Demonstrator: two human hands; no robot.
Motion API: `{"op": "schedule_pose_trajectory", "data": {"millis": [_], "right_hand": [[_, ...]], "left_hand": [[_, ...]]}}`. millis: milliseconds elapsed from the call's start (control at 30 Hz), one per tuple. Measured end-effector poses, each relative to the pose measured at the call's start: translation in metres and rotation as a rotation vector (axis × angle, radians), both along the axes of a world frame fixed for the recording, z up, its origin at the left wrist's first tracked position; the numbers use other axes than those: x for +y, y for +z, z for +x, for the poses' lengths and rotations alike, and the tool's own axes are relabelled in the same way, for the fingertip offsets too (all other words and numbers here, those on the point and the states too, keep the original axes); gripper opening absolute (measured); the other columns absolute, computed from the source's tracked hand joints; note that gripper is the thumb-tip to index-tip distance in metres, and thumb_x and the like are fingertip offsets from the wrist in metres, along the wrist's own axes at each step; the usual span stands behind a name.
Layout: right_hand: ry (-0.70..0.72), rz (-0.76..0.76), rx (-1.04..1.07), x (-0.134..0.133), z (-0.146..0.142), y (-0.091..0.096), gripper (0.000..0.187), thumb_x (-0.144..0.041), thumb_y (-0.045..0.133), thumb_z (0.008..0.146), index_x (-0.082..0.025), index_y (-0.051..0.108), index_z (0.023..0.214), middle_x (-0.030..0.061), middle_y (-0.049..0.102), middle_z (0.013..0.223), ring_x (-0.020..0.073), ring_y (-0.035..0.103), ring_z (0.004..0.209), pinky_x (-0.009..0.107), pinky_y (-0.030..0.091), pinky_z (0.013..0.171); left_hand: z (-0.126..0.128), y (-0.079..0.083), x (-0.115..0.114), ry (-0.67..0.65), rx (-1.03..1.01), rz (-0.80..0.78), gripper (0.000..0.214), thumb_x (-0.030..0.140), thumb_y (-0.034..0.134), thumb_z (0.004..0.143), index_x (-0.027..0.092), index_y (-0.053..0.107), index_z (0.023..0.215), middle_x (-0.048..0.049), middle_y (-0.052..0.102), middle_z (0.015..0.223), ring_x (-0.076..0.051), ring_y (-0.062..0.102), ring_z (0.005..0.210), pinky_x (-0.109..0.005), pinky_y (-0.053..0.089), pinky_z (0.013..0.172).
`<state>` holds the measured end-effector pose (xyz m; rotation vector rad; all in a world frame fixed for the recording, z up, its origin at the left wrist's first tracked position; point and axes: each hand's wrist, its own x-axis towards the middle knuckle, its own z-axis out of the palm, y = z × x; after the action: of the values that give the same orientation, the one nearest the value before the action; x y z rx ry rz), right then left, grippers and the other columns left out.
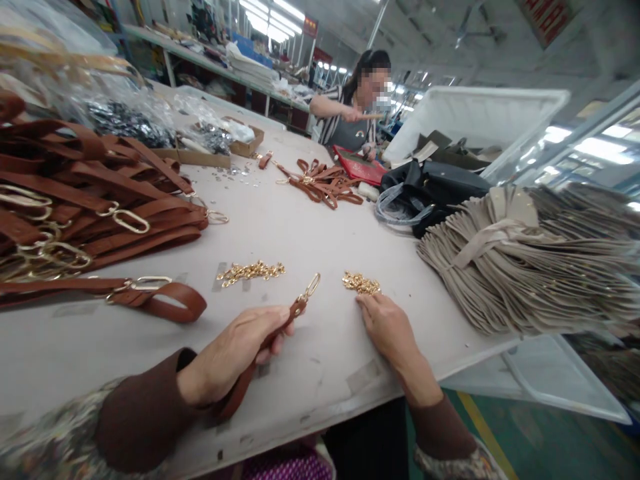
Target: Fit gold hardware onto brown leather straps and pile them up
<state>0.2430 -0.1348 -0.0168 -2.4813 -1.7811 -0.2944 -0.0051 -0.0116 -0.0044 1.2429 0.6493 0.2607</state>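
My left hand (250,340) is closed round a brown leather strap (281,325) near its end, where a gold clasp (313,285) points up and away from me. The rest of that strap hangs down below the hand. My right hand (387,327) reaches to a small heap of gold metal fittings (361,283), fingertips together at its near edge; whether a piece is pinched in them is too small to make out. Left of that heap lies a second pile of gold fittings (253,271). Another brown strap with a gold oval ring (170,303) rests beside my left forearm.
A large stack of brown straps (100,193) fills the left side. More straps (323,183) lie farther back. Bundled grey-beige pieces (530,260), a black bag (440,187) and a white bin (480,113) stand at right. Across the table a person (350,113) holds a tool.
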Motion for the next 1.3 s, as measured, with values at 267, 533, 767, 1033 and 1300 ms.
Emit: {"op": "schedule_pose_trajectory", "data": {"millis": [267, 533, 767, 1033, 1300], "right_hand": [[-0.084, -0.175, 0.020, 0.015, 0.010, 0.004, 0.026, -0.021, 0.048, 0.086, -0.015, 0.071, 0.098, 0.0146, 0.072, 0.092, 0.0274, 0.067, 0.081, 0.033, 0.045, 0.069], [-0.229, -0.356, 0.087, 0.026, 0.017, 0.021, 0.023, -0.027, 0.053, 0.079, -0.021, 0.072, 0.068, 0.0076, 0.070, 0.063, 0.0247, 0.065, 0.066, 0.030, 0.038, 0.056], [-0.155, -0.291, 0.134, 0.015, 0.020, 0.019, 0.021, -0.022, 0.057, 0.080, -0.024, 0.076, 0.089, 0.0046, 0.076, 0.089, 0.0229, 0.069, 0.084, 0.028, 0.045, 0.070], [-0.030, -0.117, 0.105, 0.010, 0.022, 0.006, 0.019, -0.017, 0.050, 0.085, -0.018, 0.069, 0.085, 0.0085, 0.074, 0.085, 0.0210, 0.068, 0.077, 0.028, 0.046, 0.068], [-0.016, 0.318, 0.602, -0.011, -0.044, 0.012, 0.021, -0.035, 0.053, 0.090, -0.019, 0.065, 0.091, 0.0028, 0.069, 0.073, 0.0162, 0.066, 0.066, 0.025, 0.052, 0.062]], "left_hand": [[0.002, -0.003, 0.000, 0.015, -0.097, -0.146, 0.021, 0.028, 0.061, 0.078, 0.013, 0.064, 0.093, 0.0038, 0.047, 0.065, -0.006, 0.041, 0.051, -0.017, 0.028, 0.044], [0.001, -0.001, -0.002, 0.002, -0.088, -0.167, 0.025, 0.018, 0.067, 0.073, 0.016, 0.057, 0.096, 0.0066, 0.049, 0.066, -0.004, 0.040, 0.046, -0.016, 0.031, 0.043], [0.000, 0.002, -0.006, -0.060, -0.038, -0.088, 0.013, 0.022, 0.063, 0.078, 0.014, 0.059, 0.089, 0.0048, 0.054, 0.063, -0.007, 0.050, 0.051, -0.018, 0.039, 0.049], [0.001, 0.001, -0.008, -0.070, 0.017, -0.065, 0.021, 0.030, 0.060, 0.078, 0.014, 0.060, 0.091, 0.0025, 0.056, 0.064, -0.007, 0.048, 0.050, -0.018, 0.038, 0.047], [0.004, -0.002, -0.011, -0.044, 0.023, 0.036, 0.027, 0.036, 0.057, 0.080, 0.013, 0.061, 0.093, 0.0028, 0.051, 0.064, -0.009, 0.045, 0.050, -0.019, 0.039, 0.044]]}}
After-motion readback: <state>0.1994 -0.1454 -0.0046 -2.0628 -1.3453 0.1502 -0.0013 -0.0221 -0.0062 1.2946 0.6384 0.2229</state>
